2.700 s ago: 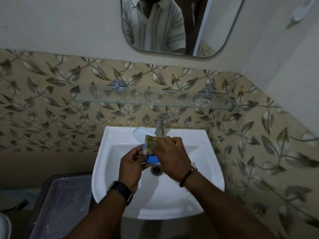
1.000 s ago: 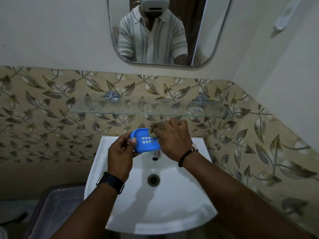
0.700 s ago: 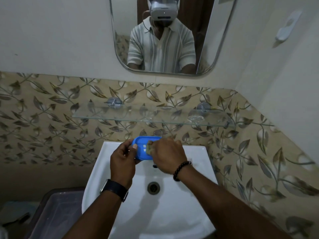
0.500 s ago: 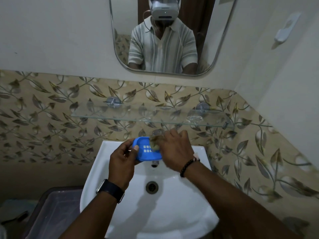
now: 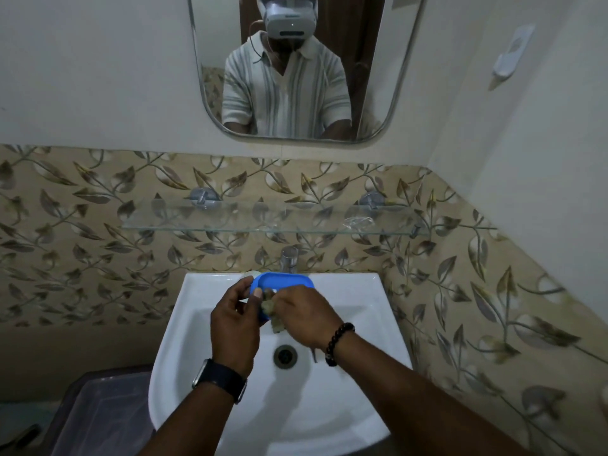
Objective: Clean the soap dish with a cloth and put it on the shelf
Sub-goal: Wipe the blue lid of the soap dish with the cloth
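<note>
A blue plastic soap dish [image 5: 283, 280] is held over the white sink [image 5: 204, 311], tilted so that its rim faces away from me. My left hand [image 5: 234, 324] grips its left end with thumb and fingers. My right hand [image 5: 304, 315] holds a crumpled olive cloth [image 5: 273, 311] pressed against the dish's near side. A glass shelf [image 5: 273, 222] is fixed to the leaf-patterned tiles just above the tap, well above both hands.
The chrome tap [image 5: 289, 258] stands right behind the dish. A drain [image 5: 285, 356] sits in the basin below my hands. A mirror [image 5: 296, 67] hangs above the shelf. A dark bin with a clear liner [image 5: 98, 413] stands at the lower left.
Both hands have come down a little towards the basin. The dish has tipped over, so its slotted inside no longer faces me. The cloth has moved from the inside to the near side.
</note>
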A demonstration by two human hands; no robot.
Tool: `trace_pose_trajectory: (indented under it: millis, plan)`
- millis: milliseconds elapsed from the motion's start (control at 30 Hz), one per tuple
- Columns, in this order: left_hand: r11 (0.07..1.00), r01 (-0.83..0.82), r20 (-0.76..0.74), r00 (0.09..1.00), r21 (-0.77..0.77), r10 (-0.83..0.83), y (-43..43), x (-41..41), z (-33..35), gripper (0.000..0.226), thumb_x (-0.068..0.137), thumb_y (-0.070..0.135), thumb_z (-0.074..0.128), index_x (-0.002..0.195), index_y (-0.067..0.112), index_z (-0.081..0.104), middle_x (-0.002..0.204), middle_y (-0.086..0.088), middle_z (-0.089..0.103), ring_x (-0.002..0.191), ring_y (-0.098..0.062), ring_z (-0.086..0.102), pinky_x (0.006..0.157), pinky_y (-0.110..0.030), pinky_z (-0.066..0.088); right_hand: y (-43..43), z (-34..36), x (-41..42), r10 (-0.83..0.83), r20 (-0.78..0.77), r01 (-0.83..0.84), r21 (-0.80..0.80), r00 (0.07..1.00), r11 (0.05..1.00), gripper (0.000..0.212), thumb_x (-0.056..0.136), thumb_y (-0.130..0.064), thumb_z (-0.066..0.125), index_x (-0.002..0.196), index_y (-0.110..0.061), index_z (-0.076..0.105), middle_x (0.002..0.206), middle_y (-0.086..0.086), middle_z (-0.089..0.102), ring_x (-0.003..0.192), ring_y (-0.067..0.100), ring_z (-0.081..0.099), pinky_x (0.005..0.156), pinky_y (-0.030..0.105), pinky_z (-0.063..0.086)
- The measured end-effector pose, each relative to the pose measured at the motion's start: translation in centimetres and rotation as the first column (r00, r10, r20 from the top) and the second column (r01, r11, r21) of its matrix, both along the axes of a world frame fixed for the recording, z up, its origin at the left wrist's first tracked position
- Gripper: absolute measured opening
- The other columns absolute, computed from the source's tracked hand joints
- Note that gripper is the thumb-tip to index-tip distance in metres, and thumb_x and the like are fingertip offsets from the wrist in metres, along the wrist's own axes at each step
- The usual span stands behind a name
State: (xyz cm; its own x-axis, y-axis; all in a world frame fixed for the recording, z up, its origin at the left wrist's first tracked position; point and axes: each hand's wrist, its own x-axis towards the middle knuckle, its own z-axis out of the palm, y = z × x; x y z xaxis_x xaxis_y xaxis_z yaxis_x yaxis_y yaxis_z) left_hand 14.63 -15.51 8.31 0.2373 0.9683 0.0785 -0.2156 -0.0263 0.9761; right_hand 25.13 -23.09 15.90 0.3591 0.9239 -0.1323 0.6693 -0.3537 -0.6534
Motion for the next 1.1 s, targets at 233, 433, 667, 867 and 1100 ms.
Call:
trace_pose_trajectory:
  millis: [233, 433, 667, 867, 1100]
  plan:
    - [0.998, 0.012, 0.106, 0.994, -0.055, -0.006, 0.8, -0.6, 0.5, 0.02, 0.097, 0.011, 0.064, 0.112, 0.024, 0.07, 0.097, -0.003, 0.071, 0.096, -0.03, 0.068, 0.081, -0.047, 0.059, -1.9, -2.0, 2.7, -0.016, 0.729, -0.145, 0.157, 0.684, 0.977, 0.032, 0.088, -0.032, 0.053, 0.115, -0.025, 0.068, 0.113, -0.002, 0.067, 0.101, 0.025, 0.056, 0.081, 0.04, 0.043]
    - [0.997, 0.051, 0.089, 0.995, -0.051, -0.047, 0.7, -0.9, 0.0, 0.023, 0.097, 0.012, 0.065, 0.117, 0.022, 0.07, 0.099, -0.001, 0.074, 0.098, -0.029, 0.071, 0.08, -0.046, 0.061, -0.2, -3.1, 1.5, -0.258, 0.747, 0.07, 0.274, 0.612, 0.959, 0.013, 0.078, -0.022, 0.064, 0.089, -0.021, 0.072, 0.098, -0.002, 0.066, 0.085, 0.026, 0.055, 0.067, 0.036, 0.035]
    - [0.989, 0.134, 0.094, 0.987, -0.066, -0.128, 1.2, -1.1, 0.7, 0.03, 0.098, 0.007, 0.062, 0.128, 0.009, 0.065, 0.115, -0.013, 0.068, 0.1, -0.03, 0.072, 0.072, -0.035, 0.064, 1.4, -2.7, -0.3, -0.11, 0.499, -0.037, 0.275, 0.859, 0.961, 0.041, 0.091, -0.013, 0.048, 0.129, -0.026, 0.06, 0.134, -0.003, 0.055, 0.119, 0.024, 0.044, 0.088, 0.038, 0.035]
    - [0.983, 0.16, 0.134, 0.98, -0.086, -0.148, 1.6, -1.8, 1.4, 0.025, 0.099, 0.006, 0.06, 0.122, 0.012, 0.067, 0.106, -0.011, 0.071, 0.09, -0.025, 0.073, 0.069, -0.032, 0.063, -0.7, -1.4, 1.1, 0.152, 0.642, -0.383, 0.237, 0.752, 0.893, 0.043, 0.083, -0.013, 0.053, 0.123, -0.023, 0.068, 0.129, -0.001, 0.064, 0.118, 0.027, 0.053, 0.089, 0.042, 0.038]
    - [0.959, 0.262, 0.133, 0.96, -0.111, -0.247, 1.1, -1.1, 2.2, 0.023, 0.1, 0.003, 0.058, 0.118, 0.011, 0.07, 0.103, -0.01, 0.069, 0.086, -0.021, 0.075, 0.067, -0.031, 0.063, 0.6, -2.0, 0.0, -0.199, 0.514, 0.065, 0.267, 0.835, 0.962, 0.035, 0.09, -0.019, 0.045, 0.117, -0.028, 0.065, 0.123, -0.006, 0.06, 0.114, 0.022, 0.047, 0.083, 0.038, 0.029]
